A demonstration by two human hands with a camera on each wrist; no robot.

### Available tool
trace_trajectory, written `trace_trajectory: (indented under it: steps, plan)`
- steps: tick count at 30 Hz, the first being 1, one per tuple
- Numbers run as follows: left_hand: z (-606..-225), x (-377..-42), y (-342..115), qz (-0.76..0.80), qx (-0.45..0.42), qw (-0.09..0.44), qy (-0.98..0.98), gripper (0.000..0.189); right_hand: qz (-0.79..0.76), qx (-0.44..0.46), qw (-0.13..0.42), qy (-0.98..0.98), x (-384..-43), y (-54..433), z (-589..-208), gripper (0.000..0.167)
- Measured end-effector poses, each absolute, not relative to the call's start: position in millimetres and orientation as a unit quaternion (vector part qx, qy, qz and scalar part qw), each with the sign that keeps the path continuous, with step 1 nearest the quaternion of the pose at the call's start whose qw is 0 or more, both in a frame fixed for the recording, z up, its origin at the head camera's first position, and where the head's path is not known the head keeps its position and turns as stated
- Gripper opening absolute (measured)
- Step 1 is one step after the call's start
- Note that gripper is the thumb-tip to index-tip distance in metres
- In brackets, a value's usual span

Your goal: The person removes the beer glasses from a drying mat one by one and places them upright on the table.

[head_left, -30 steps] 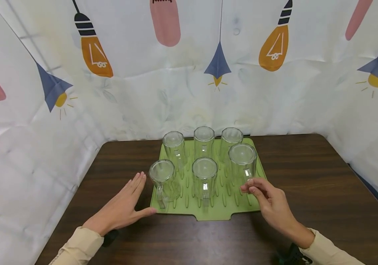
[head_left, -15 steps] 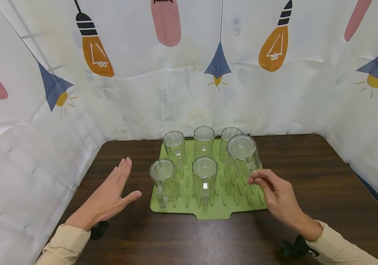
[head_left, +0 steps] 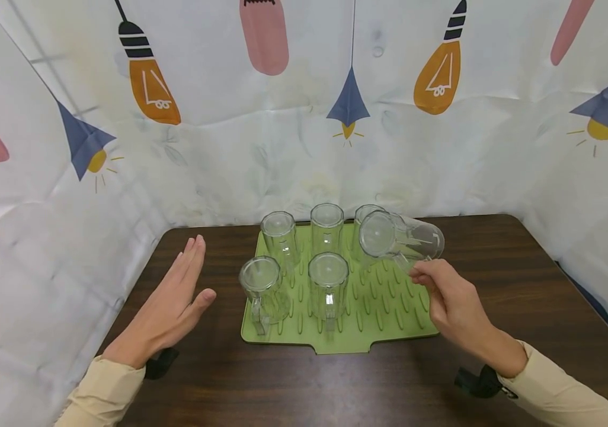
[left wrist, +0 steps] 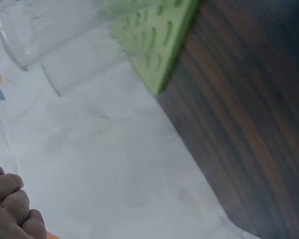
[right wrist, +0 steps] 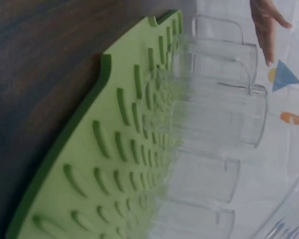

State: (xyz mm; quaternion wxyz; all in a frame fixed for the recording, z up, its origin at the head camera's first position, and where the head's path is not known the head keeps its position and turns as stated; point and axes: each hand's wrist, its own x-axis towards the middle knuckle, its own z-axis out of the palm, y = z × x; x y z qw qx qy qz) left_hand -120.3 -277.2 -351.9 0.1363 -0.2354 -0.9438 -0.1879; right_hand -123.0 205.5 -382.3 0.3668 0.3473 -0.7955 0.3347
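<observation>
My right hand [head_left: 458, 305] pinches the handle of a clear glass mug [head_left: 416, 240], which is tilted onto its side above the right part of a green drying mat [head_left: 341, 347]. In the right wrist view, part of this mug [right wrist: 289, 214] shows at the lower right corner. My left hand [head_left: 168, 305] hovers left of the mat with its fingers straight, touching nothing. Several other glass mugs stand upside down on the mat; the nearest to the left hand is the front left mug [head_left: 262, 284]. Beside it is the front middle mug [head_left: 329, 284]. The raised mug partly covers the back right mug [head_left: 360, 228].
The mat lies at the back of a dark wooden table [head_left: 517, 284]. A white cloth [head_left: 218, 166] printed with lamps and bulbs hangs behind and beside the table.
The right hand has lifted the front right mug off the mat and tipped it from upside down onto its side. The left hand has drawn back to the left, away from the mat.
</observation>
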Motion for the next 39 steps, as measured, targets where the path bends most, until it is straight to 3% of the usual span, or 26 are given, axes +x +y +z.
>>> trace_trajectory:
  steps: [13,22,31,39]
  plan:
    - [-336.5,-123.4,-234.0,-0.231,-0.227,0.165,-0.931,0.073,0.198,0.392,0.426,-0.791,-131.5,202.9,-366.0,0.042]
    - [-329.5,-129.4,-203.4,-0.242,-0.250,0.180,-0.920,0.074,0.163,0.406,0.431,-0.789,-132.8,198.7,-358.8,0.050]
    - [-322.2,-136.8,-171.4,-0.246,-0.264,0.150,-0.921,0.079,0.139,0.415,0.445,-0.781,-130.9,190.7,-358.1,0.051]
    - [-322.1,-144.6,-145.3,-0.222,-0.292,0.174,-0.914,0.089,0.126,0.428,0.453,-0.772,-127.9,182.9,-361.8,0.052]
